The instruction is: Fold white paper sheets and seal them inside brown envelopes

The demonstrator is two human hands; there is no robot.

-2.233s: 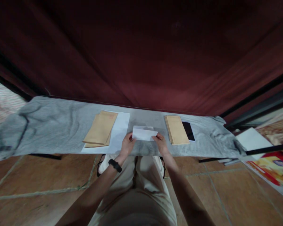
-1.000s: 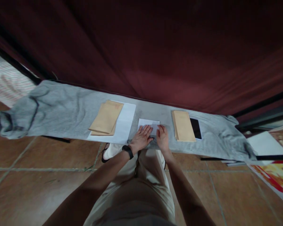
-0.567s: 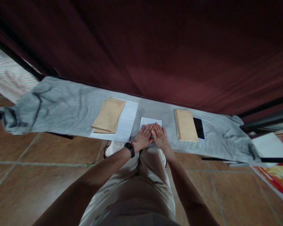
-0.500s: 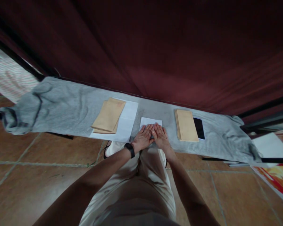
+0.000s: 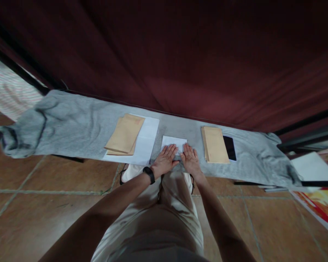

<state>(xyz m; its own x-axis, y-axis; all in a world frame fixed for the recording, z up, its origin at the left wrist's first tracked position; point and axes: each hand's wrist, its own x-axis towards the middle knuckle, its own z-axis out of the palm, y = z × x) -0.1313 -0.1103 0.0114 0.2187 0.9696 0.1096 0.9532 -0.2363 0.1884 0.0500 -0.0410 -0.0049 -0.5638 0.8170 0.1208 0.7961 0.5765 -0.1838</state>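
Note:
A folded white paper [image 5: 172, 141] lies on the grey cloth [image 5: 71, 127] that covers a narrow table. My left hand [image 5: 165, 159], with a black band on its wrist, lies flat on the paper's near left part, fingers stretched out. My right hand [image 5: 190, 159] lies flat beside it on the paper's near right edge, fingers spread. A small gap separates the two hands. Neither hand grips anything.
Left of the paper, tan envelopes [image 5: 125, 133] lie on a white sheet [image 5: 145, 145]. To the right sits a stack of tan envelopes [image 5: 214, 144] next to a black phone [image 5: 230, 147]. A dark red curtain [image 5: 180, 65] hangs behind. White and printed sheets [image 5: 317, 189] lie at the right.
Earlier both hands held the white paper up; they then laid it on the cloth and pressed it flat. In the last half second the hands slid slightly apart along the paper.

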